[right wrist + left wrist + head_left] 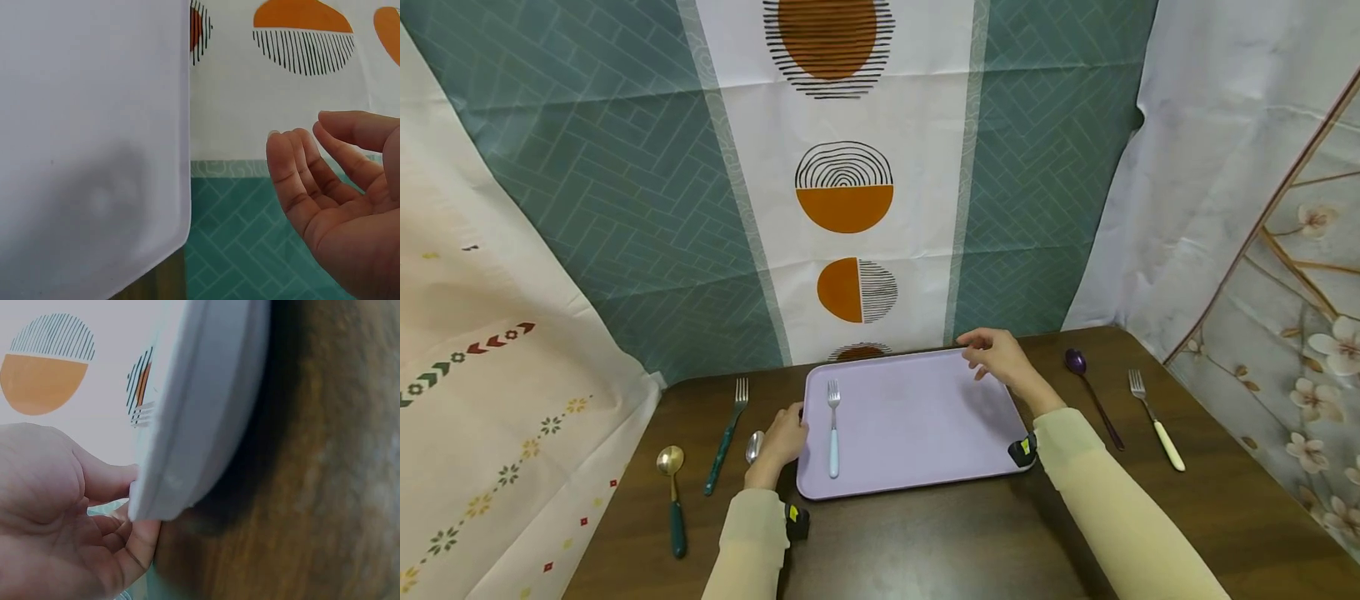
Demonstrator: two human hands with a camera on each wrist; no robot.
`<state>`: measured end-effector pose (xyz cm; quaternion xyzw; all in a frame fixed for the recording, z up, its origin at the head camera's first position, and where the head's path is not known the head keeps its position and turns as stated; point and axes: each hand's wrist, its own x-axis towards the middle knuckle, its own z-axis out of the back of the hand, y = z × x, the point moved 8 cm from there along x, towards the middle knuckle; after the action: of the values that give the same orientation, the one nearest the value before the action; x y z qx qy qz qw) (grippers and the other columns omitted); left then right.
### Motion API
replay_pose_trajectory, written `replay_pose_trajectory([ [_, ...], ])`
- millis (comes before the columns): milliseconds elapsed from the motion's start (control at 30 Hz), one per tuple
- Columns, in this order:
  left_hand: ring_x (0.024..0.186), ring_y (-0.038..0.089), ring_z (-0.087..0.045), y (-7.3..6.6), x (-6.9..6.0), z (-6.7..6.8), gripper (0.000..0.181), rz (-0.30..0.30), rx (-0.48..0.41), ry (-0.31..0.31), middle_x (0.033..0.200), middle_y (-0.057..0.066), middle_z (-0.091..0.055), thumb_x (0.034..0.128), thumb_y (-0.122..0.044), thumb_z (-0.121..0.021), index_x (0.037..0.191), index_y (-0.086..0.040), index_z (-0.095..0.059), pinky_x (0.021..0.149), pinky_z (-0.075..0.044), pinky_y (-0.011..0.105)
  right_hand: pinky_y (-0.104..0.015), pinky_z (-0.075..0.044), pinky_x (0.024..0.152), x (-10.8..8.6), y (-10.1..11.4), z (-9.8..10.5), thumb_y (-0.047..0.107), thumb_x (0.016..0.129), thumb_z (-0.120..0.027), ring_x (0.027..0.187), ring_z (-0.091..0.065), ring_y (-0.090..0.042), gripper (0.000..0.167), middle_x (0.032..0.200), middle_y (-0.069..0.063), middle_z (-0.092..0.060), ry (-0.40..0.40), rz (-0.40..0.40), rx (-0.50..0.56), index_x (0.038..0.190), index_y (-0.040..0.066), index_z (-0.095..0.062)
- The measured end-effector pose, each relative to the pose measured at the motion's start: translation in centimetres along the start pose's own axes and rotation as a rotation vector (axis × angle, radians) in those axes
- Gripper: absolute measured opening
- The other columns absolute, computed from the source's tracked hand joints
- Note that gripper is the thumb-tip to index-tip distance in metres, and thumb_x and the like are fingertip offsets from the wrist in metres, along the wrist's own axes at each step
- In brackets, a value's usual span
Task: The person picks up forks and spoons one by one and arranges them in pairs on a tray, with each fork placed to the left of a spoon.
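Observation:
A pale purple tray point(910, 417) lies on the wooden table, with a light-blue-handled fork point(833, 433) on its left part. At the tray's left edge, my left hand point(782, 437) pinches the rim; the left wrist view shows the thumb point(112, 481) on top of the rim point(156, 487) and fingers beneath. Above the tray's back right corner, my right hand point(1000, 358) hovers with relaxed, slightly bent fingers and nothing in them. In the right wrist view a gap separates the right hand point(337, 194) from the tray point(94, 125).
Left of the tray lie a gold spoon with green handle point(677, 521), a green-handled fork point(722, 454) and a silver spoon point(754, 447) partly behind my left hand. On the right are a purple spoon point(1101, 410) and a cream-handled fork point(1167, 442). Patterned cloth point(1037, 167) hangs behind.

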<state>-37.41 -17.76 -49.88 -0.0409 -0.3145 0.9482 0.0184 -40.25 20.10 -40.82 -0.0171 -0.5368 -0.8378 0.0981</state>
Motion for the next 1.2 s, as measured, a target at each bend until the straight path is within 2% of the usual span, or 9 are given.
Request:
replay_pose_trajectory([
  [100,0.131,0.050,-0.051,-0.1,0.1,0.1,0.048,-0.003,-0.001,-0.002,0.143,0.037,-0.046,0.1073,-0.008,-0.043,0.151,0.011,-0.040,0.107,-0.042,0.062,-0.043,-0.061,0.070,-0.2,-0.2,0.6,0.003,0.101,-0.062,0.091,-0.066,-0.039,0.031,0.095,-0.014,-0.066,-0.001,-0.006,0.020,0.130,-0.008,-0.065],
  [167,0.132,0.050,-0.050,-0.3,0.2,0.0,0.048,-0.008,-0.003,-0.004,0.144,0.037,-0.046,0.1072,-0.007,-0.043,0.151,0.011,-0.040,0.108,-0.041,0.062,-0.045,-0.061,0.071,-0.2,-0.5,1.0,0.003,0.102,-0.062,0.088,-0.066,-0.036,0.031,0.094,-0.012,-0.065,-0.004,-0.013,0.021,0.131,-0.008,-0.064],
  [333,0.132,0.051,-0.050,-0.4,0.4,-0.1,0.048,-0.006,-0.010,-0.014,0.143,0.038,-0.048,0.1063,-0.006,-0.043,0.151,0.011,-0.041,0.108,-0.041,0.062,-0.039,-0.061,0.068,-0.6,-1.8,2.1,0.002,0.101,-0.062,0.080,-0.065,-0.023,0.030,0.095,-0.018,-0.064,-0.029,-0.028,0.018,0.129,-0.009,-0.064],
  [433,0.132,0.052,-0.050,-0.3,0.4,-0.1,0.048,0.001,-0.014,-0.020,0.141,0.038,-0.050,0.1058,-0.006,-0.044,0.150,0.011,-0.041,0.108,-0.041,0.062,-0.038,-0.061,0.068,-0.9,-2.4,2.8,0.001,0.100,-0.062,0.082,-0.065,-0.028,0.030,0.096,-0.022,-0.063,-0.044,-0.041,0.028,0.128,-0.010,-0.064],
  [567,0.134,0.051,-0.049,-0.3,0.3,0.1,0.048,0.007,-0.024,-0.024,0.143,0.038,-0.050,0.1059,-0.006,-0.044,0.150,0.011,-0.041,0.108,-0.041,0.062,-0.039,-0.061,0.067,-1.5,-2.8,4.1,0.000,0.099,-0.061,0.083,-0.064,-0.033,0.031,0.096,-0.022,-0.064,-0.063,-0.043,-0.023,0.128,-0.011,-0.064],
  [700,0.132,0.051,-0.050,-0.5,0.2,0.3,0.046,0.001,-0.042,-0.040,0.142,0.038,-0.052,0.1050,-0.005,-0.046,0.148,0.012,-0.044,0.107,-0.042,0.062,-0.035,-0.060,0.065,-2.1,-3.1,5.6,0.000,0.099,-0.061,0.082,-0.063,-0.030,0.031,0.097,-0.025,-0.065,-0.075,-0.029,-0.066,0.128,-0.011,-0.063],
  [900,0.117,0.046,-0.060,-0.5,-0.1,0.6,0.042,0.006,-0.057,-0.071,0.129,0.034,-0.061,0.1041,-0.005,-0.048,0.142,0.014,-0.048,0.098,-0.049,0.057,-0.039,-0.061,0.064,-2.6,-3.6,7.8,-0.002,0.099,-0.061,0.078,-0.064,-0.025,0.030,0.094,-0.023,-0.065,-0.089,-0.014,-0.138,0.127,-0.012,-0.063],
  [1067,0.112,0.044,-0.062,-0.2,-0.1,0.5,0.042,0.010,-0.040,-0.086,0.124,0.032,-0.063,0.1039,-0.006,-0.049,0.141,0.013,-0.049,0.095,-0.050,0.057,-0.040,-0.061,0.065,-3.1,-3.8,9.2,-0.001,0.100,-0.060,0.083,-0.065,-0.030,0.031,0.102,-0.025,-0.066,-0.096,-0.017,-0.167,0.129,-0.013,-0.062],
  [1200,0.113,0.044,-0.062,0.3,-0.1,0.4,0.042,0.024,-0.033,-0.084,0.125,0.032,-0.063,0.1046,-0.007,-0.048,0.142,0.013,-0.048,0.095,-0.050,0.058,-0.039,-0.061,0.065,-3.4,-4.0,10.0,0.000,0.100,-0.059,0.081,-0.065,-0.023,0.032,0.107,-0.029,-0.067,-0.102,-0.018,-0.200,0.129,-0.012,-0.062],
])
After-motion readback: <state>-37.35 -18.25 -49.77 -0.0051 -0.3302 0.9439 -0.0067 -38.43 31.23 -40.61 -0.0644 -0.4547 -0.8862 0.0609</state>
